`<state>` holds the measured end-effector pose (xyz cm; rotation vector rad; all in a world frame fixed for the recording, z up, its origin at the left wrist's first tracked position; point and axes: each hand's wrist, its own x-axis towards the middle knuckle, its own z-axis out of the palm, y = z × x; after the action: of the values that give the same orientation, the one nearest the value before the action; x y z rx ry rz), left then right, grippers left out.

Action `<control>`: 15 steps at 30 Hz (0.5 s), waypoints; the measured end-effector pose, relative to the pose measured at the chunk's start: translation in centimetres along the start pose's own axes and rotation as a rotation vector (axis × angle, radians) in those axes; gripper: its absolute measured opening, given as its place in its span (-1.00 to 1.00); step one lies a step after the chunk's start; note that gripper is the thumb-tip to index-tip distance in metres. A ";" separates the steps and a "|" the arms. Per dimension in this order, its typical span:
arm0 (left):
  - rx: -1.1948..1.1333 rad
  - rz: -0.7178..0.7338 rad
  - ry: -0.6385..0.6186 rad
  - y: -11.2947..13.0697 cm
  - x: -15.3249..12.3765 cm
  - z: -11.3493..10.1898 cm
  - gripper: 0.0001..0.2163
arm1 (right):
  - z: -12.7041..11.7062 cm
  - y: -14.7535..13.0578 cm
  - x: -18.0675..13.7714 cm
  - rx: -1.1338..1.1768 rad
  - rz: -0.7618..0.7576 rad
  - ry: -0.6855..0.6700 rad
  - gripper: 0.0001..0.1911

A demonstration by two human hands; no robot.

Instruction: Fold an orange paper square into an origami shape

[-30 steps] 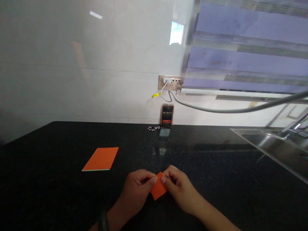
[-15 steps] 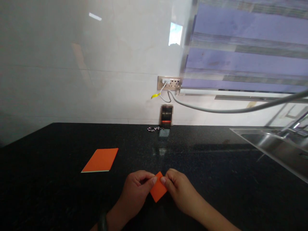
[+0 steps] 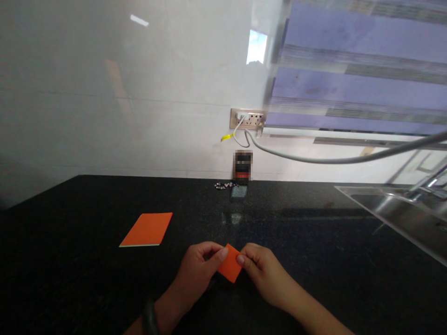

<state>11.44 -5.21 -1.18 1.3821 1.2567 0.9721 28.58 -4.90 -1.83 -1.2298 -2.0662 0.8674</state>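
Observation:
A small folded square of orange paper [image 3: 231, 266] is held between my two hands, just above the dark counter. My left hand [image 3: 200, 263] pinches its upper left edge, thumb on top. On the right side, my right hand [image 3: 260, 263] grips the corner between thumb and curled fingers. The fingers beneath the paper are hidden. Further left, a larger stack of orange paper sheets [image 3: 146, 230] lies flat on the counter, with a pale edge showing along its front.
The black speckled counter [image 3: 87, 288] runs back to a tiled wall. A dark box-like object [image 3: 243, 166], blurred out, stands against it beside a beaded string [image 3: 223, 186]. Above hangs a grey cable [image 3: 314, 160] from a wall socket [image 3: 247, 119]. A steel sink [image 3: 384, 204] lies at right.
The small orange paper has turned in my hands, its lower corner swinging to the right. Both hands keep hold of it, and the view has shifted slightly.

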 end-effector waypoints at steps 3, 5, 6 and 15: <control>0.071 0.053 -0.046 0.1 -0.1 0.0 -0.75 | -0.1 -0.2 -0.2 -0.024 -0.036 -0.052 -0.70; 0.121 0.066 -0.037 0.2 -0.2 0.0 -0.75 | 0.1 -0.3 -0.2 -0.011 -0.038 -0.067 -0.70; 0.139 0.068 -0.026 0.3 -0.3 0.0 -0.76 | 0.2 -0.3 -0.2 0.005 -0.032 -0.065 -0.71; 0.019 0.015 -0.003 0.2 -0.2 0.4 -0.74 | 0.7 0.1 0.5 0.130 0.044 0.036 -0.71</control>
<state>11.79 -5.49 -1.01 1.4090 1.2574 0.9708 27.94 -4.55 -2.24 -1.2164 -1.9290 0.9760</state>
